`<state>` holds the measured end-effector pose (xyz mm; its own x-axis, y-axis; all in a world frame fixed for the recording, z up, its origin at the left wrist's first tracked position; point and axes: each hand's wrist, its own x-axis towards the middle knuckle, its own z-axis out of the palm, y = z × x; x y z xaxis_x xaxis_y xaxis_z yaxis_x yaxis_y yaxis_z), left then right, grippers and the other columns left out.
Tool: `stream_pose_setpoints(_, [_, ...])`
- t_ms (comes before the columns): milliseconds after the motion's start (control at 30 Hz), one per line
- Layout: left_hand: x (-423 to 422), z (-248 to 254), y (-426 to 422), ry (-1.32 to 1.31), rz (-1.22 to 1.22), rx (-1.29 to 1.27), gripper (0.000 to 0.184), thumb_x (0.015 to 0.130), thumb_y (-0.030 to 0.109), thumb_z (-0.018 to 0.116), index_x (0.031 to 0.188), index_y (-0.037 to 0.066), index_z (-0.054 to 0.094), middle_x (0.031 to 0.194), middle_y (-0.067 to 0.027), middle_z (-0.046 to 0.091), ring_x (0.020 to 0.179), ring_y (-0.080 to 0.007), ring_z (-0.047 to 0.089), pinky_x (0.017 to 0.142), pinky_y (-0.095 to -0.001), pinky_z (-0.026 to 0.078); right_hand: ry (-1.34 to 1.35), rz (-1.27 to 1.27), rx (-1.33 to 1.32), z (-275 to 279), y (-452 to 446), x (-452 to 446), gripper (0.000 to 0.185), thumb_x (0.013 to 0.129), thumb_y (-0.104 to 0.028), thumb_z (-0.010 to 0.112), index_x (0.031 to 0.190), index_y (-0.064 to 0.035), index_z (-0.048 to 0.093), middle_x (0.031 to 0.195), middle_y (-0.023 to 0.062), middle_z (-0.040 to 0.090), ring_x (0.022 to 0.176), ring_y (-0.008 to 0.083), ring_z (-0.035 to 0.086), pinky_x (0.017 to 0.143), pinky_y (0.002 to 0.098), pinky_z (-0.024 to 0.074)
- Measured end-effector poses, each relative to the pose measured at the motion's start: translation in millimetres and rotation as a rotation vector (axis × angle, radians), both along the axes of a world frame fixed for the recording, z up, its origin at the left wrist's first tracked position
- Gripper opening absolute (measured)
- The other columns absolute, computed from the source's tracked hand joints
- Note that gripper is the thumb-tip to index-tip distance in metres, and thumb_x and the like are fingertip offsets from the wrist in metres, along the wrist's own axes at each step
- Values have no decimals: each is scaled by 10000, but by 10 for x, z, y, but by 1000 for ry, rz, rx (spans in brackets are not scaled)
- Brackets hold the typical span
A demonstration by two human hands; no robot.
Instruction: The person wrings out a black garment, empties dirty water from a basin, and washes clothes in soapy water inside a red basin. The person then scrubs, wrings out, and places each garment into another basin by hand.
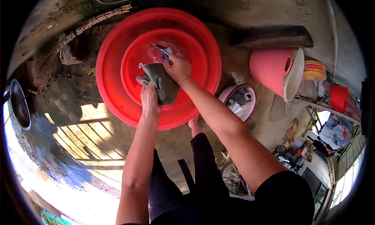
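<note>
A dark grey-green shoe or similar item (162, 84) is held above the smaller red basin (131, 74), which sits inside a larger red tub (111, 69). My left hand (150, 98) is closed round the lower left side of the dark item, with some white suds on the wrist. My right hand (179, 69) grips a blue-and-white brush (164, 52) at the item's upper right edge. Behind the brush, suds and a wet, partly hidden thing lie in the basin.
A twig broom (84, 28) lies at upper left, a metal basin (19, 104) at far left. Right of the tub are a bowl of cloths (254, 102), a pink bucket (271, 69) and a dark log (277, 37). A bicycle (234, 178) stands behind my legs.
</note>
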<state>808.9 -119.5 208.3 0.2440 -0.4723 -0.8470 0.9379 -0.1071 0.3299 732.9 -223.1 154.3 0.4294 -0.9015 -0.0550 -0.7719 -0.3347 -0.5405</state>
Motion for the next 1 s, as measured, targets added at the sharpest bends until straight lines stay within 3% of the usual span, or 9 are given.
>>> stream_pose_setpoints(167, [239, -151, 56, -539, -4, 151, 271, 714, 9, 557, 979, -23, 508, 891, -51, 586, 800, -136, 552, 740, -255, 435, 246, -323, 356, -421, -251, -729, 377, 676, -199, 643, 1019, -112, 514, 953, 151, 588, 875, 322, 580, 758, 361, 461])
stream_pose_setpoints(333, [132, -1242, 219, -1278, -1093, 458, 746, 680, 206, 671, 1288, 59, 265, 1289, -202, 338, 1152, -383, 369, 948, -441, 338, 495, 402, 333, -581, 256, -563, 838, 639, -317, 716, 1334, -310, 249, 1387, 169, 209, 1211, 422, 293, 960, 519, 313])
stream_pose_setpoints(500, [241, -2658, 113, -968, -1520, 489, 817, 714, 274, 629, 1360, 79, 169, 1411, -153, 147, 1288, -351, 173, 1000, -466, 270, 695, 495, 397, -1268, 391, -467, 727, 599, -312, 723, 1253, -194, 428, 1334, 198, 318, 1242, 365, 280, 979, 477, 296])
stream_pose_setpoints(633, [250, -2934, -26, -741, -1118, 438, 678, 768, 352, 561, 1311, 72, 267, 1327, -140, 274, 1209, -322, 279, 980, -437, 302, 458, 372, 361, -1773, 143, -459, 602, 580, -242, 718, 1132, -88, 533, 1173, 208, 496, 1113, 314, 464, 882, 405, 401])
stream_pose_setpoints(700, [198, -2822, -10, -441, -703, 278, 625, 795, 391, 527, 1287, 68, 316, 1285, -134, 338, 1170, -307, 332, 970, -422, 317, 506, -25, 784, -1589, 24, -364, 479, 586, -146, 682, 1028, -3, 567, 945, 181, 603, 885, 256, 586, 737, 312, 458])
stream_pose_setpoints(733, [176, -2753, 13, -254, -507, 204, 603, 808, 410, 510, 1274, 67, 340, 1265, -131, 370, 1151, -300, 358, 965, -415, 325, 505, -23, 788, -1420, 60, -400, 479, 586, -146, 682, 1028, -3, 567, 945, 181, 603, 885, 256, 586, 737, 312, 458])
stream_pose_setpoints(800, [133, -2565, 48, 21, -271, 69, 573, 835, 449, 476, 1250, 63, 389, 1223, -124, 433, 1112, -285, 411, 955, -400, 341, -306, -172, 744, -917, 217, -559, 368, 582, -65, 649, 926, 40, 570, 805, 122, 605, 729, 195, 577, 650, 256, 448])
stream_pose_setpoints(867, [73, -2161, 50, 207, -133, -98, 550, 854, 464, 452, 1234, 67, 418, 1186, -117, 476, 1076, -273, 450, 944, -390, 356, -268, -177, 1031, -276, 373, -570, 276, 594, -44, 631, 854, 21, 567, 787, 65, 572, 718, 125, 530, 628, 264, 433])
stream_pose_setpoints(1000, [40, -1349, 23, 622, 179, -572, 476, 881, 434, 421, 1212, 92, 441, 1101, -100, 532, 991, -246, 514, 901, -369, 399, -184, 191, 591, 747, 784, -279, 199, 622, -128, 670, 778, -68, 561, 770, 56, 498, 708, 223, 525, 592, 345, 416])
